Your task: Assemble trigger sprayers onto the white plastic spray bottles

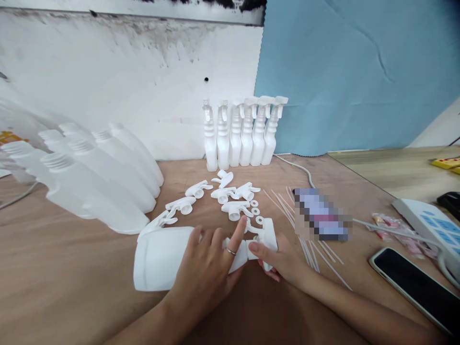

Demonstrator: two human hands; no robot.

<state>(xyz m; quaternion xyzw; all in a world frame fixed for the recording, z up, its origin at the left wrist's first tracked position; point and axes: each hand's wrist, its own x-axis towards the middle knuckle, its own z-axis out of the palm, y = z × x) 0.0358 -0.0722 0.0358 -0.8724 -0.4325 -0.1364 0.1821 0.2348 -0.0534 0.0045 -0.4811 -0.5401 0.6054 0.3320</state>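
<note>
A white spray bottle point(161, 258) lies tilted on its side across my front, its base to the left. Wrapped round its body and neck is my left hand point(210, 258), with the ringed index finger stretched forward. At the neck, my right hand point(282, 258) grips the white trigger sprayer head point(268, 235), thumb on the collar. The head sits at the bottle's mouth; how tightly, I cannot tell. Just beyond my hands lie several loose trigger sprayer heads point(235, 210) and a few small white washers point(255, 211). Thin white dip tubes point(311, 249) are spread to the right.
Several bottles without heads point(97, 177) stand at left. A row of bottles with sprayer heads point(235, 139) is against the wall. To the right are a phone with a blurred screen point(321, 213), a dark phone point(417, 287), small packets point(402, 232), a cable and a white device point(431, 225).
</note>
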